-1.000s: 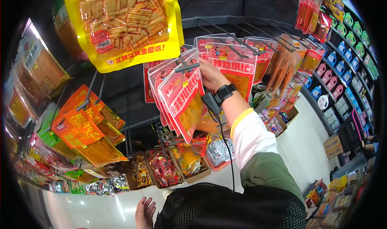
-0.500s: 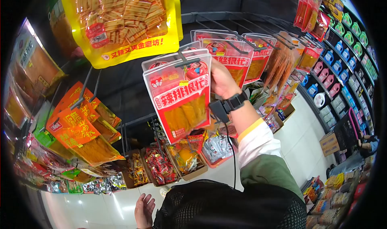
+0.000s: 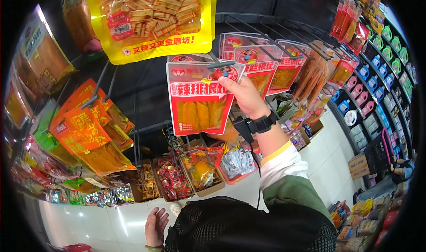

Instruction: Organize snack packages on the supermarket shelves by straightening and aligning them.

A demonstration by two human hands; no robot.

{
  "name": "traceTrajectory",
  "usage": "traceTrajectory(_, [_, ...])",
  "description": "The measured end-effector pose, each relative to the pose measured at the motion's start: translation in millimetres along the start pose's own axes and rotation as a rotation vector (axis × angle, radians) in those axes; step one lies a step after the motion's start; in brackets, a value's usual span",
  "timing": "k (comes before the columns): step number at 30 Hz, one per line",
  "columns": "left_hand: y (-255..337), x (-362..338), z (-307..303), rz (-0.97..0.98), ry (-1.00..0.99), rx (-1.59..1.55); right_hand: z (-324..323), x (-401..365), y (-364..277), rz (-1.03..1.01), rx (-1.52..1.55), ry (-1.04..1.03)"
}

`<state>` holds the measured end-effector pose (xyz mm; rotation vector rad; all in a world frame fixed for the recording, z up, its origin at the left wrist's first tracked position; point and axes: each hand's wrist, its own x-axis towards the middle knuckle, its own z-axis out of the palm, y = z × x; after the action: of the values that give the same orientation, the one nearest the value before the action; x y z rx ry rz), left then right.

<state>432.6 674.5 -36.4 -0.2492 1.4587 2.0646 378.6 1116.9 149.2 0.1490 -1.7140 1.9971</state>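
Note:
A red and clear snack packet hangs from a metal hook at the centre. My right hand grips its upper right edge, thumb on the front and the other fingers hidden behind it. A black band with a cable is on that wrist. Low in the view, my left hand is empty, with its fingers apart and slightly curled. Just above the held packet hangs a large yellow snack bag. Similar red packets hang to the right of my right hand.
Orange packets hang on hooks at the left. Below are boxes of wrapped snacks and a silver-packet bin. Shelves of bottles stand at the right, near a cardboard box. A person is partly visible at the far right.
The held packet has swung up and sits straighter. My right thumb now shows on its front, where the hand was mostly behind it before. My left hand has shifted slightly left.

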Motion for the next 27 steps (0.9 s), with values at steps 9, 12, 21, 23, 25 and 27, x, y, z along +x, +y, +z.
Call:
traceTrajectory(9, [4.6,-7.4,-6.1,0.015,0.016,-0.028,17.7,-35.0,-31.5,0.032,-0.019,0.137])
traceTrajectory(12, [13.4,-6.4,-1.6,0.023,0.004,-0.002,28.1,-41.8,-49.6,0.109,0.092,0.155])
traceTrajectory(21, [49.8,13.5,35.5,0.145,-0.327,0.191,49.8,-88.1,-73.5,0.166,-0.118,0.105])
traceTrajectory(23, [56.1,21.4,54.1,0.279,-0.521,0.286,57.3,-97.9,-61.0,0.132,-0.08,0.005])
traceTrajectory(25, [64.3,35.8,67.9,0.595,-0.561,0.627,68.5,-102.3,-51.1,0.205,-0.006,-0.066])
traceTrajectory(27, [82.4,36.4,82.0,0.664,-0.533,0.791,76.8,-100.2,-40.8,0.266,0.037,-0.103])
